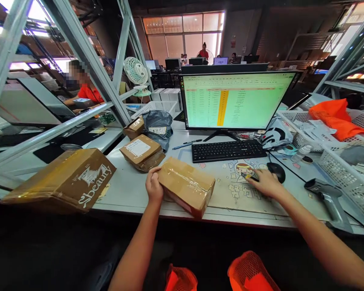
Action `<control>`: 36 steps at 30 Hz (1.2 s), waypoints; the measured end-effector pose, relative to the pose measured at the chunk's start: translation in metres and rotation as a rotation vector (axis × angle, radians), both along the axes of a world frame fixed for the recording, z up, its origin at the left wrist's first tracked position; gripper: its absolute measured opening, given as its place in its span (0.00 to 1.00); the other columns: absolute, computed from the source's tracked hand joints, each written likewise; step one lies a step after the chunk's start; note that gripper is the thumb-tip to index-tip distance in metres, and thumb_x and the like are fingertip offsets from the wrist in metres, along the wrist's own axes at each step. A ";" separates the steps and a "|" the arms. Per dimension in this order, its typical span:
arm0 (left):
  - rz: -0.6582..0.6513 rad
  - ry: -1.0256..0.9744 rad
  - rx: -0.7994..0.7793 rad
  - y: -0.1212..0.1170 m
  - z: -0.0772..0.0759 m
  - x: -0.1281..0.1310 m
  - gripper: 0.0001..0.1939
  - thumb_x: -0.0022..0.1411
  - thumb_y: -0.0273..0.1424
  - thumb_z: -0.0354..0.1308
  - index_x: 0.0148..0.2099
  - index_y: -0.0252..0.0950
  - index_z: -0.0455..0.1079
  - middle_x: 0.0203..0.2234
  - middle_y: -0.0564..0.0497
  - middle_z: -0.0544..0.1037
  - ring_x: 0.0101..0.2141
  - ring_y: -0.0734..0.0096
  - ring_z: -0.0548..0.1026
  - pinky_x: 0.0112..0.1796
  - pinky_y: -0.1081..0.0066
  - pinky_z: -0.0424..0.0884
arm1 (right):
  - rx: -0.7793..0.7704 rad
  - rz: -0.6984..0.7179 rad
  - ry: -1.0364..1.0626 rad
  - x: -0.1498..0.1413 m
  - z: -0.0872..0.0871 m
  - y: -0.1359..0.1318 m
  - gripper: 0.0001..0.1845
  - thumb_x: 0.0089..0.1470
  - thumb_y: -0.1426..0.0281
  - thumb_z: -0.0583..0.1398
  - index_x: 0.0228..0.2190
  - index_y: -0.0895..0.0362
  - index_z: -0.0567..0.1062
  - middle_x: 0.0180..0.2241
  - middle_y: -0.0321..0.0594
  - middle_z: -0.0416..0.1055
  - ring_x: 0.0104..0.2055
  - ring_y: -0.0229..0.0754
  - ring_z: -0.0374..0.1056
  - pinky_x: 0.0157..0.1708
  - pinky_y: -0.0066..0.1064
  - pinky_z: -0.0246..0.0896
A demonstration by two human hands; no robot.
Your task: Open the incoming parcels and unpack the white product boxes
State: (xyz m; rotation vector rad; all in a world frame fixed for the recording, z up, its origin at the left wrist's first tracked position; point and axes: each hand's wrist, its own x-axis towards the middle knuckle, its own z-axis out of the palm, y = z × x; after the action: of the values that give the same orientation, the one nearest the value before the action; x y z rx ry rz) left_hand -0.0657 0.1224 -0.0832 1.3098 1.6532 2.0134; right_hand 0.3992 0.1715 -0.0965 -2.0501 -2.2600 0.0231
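My left hand (154, 185) grips the left end of a taped cardboard box (186, 182), which rests at the desk's front edge. Over the printed desk mat (230, 198), my right hand (267, 182) reaches forward. Its fingers are closed on a small black-and-yellow tool (249, 177), whose kind is too small to tell. Just right of that hand sits a black mouse (276, 171), and a black keyboard (229, 150) lies beyond it. A smaller cardboard parcel (142, 152) with a white label is behind the held box.
A lit monitor (236, 101) stands at the back. At left are a large brown carton (60, 180), a grey plastic-wrapped parcel (158, 128) and a metal frame (79, 52). A barcode scanner (330, 200) and white baskets (346, 178) are at right. A person (89, 93) sits beyond the frame.
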 end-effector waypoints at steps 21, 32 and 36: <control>-0.206 0.955 0.116 -0.089 0.006 0.116 0.48 0.62 0.39 0.65 0.77 0.40 0.46 0.68 0.31 0.64 0.70 0.41 0.60 0.69 0.40 0.50 | 0.373 0.840 0.278 -0.076 0.069 -0.150 0.19 0.70 0.69 0.54 0.58 0.60 0.74 0.49 0.53 0.75 0.46 0.51 0.74 0.42 0.41 0.75; -0.152 1.019 0.144 -0.097 0.013 0.115 0.36 0.66 0.36 0.62 0.71 0.27 0.59 0.65 0.26 0.67 0.68 0.44 0.64 0.68 0.43 0.54 | 0.506 0.840 0.295 -0.080 0.061 -0.133 0.19 0.69 0.70 0.56 0.58 0.61 0.74 0.49 0.54 0.74 0.46 0.51 0.73 0.43 0.40 0.73; -0.158 1.030 0.158 -0.096 0.016 0.115 0.32 0.68 0.36 0.61 0.69 0.30 0.62 0.65 0.28 0.68 0.67 0.45 0.65 0.67 0.42 0.55 | 0.570 0.774 0.277 -0.062 0.055 -0.104 0.18 0.70 0.67 0.56 0.56 0.58 0.76 0.49 0.51 0.75 0.46 0.50 0.73 0.43 0.39 0.72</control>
State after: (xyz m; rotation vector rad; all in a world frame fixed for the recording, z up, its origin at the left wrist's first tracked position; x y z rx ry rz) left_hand 0.0488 0.0260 -0.0675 2.7189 1.6042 1.4315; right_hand 0.3372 0.0672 -0.0417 -0.7915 -2.3528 -0.2365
